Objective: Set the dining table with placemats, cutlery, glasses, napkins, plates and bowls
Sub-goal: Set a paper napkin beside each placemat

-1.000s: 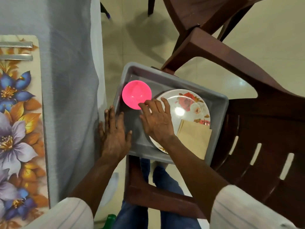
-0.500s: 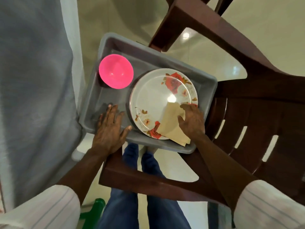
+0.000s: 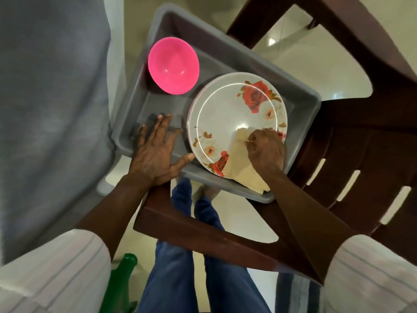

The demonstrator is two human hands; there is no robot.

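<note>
Head view, single moment.

- **Tub** (image 3: 162,107): grey plastic, resting on a brown chair (image 3: 361,136) just beside the cloth-covered bench (image 3: 49,86). It holds all the stock listed below.
- **Bowl** (image 3: 173,65): pink, upright, in the tub's far left corner. It may be a nested stack, but this cannot be told.
- **Plates** (image 3: 225,114): white with a rose pattern, stacked in the right half of the tub.
- **Napkins** (image 3: 239,159): cream, folded, a small pile lying across the near edge of the top plate and over the tub's rim.
- **Left hand** (image 3: 155,154): flat with the fingers spread, pressing on the tub's floor and near rim. It holds nothing and appears to steady the tub.
- **Right hand** (image 3: 266,150): fingers curled, pinching an upper edge of the napkin pile.
- **Step in hand, as judged**: drawing a napkin from stock for the place setting.
- **Next move calls for**: peeling a single sheet free of the pile without dragging the rest, lifting it clear of the plate, then carrying it left to the bench. The bowl and plates remain to be laid.
</note>
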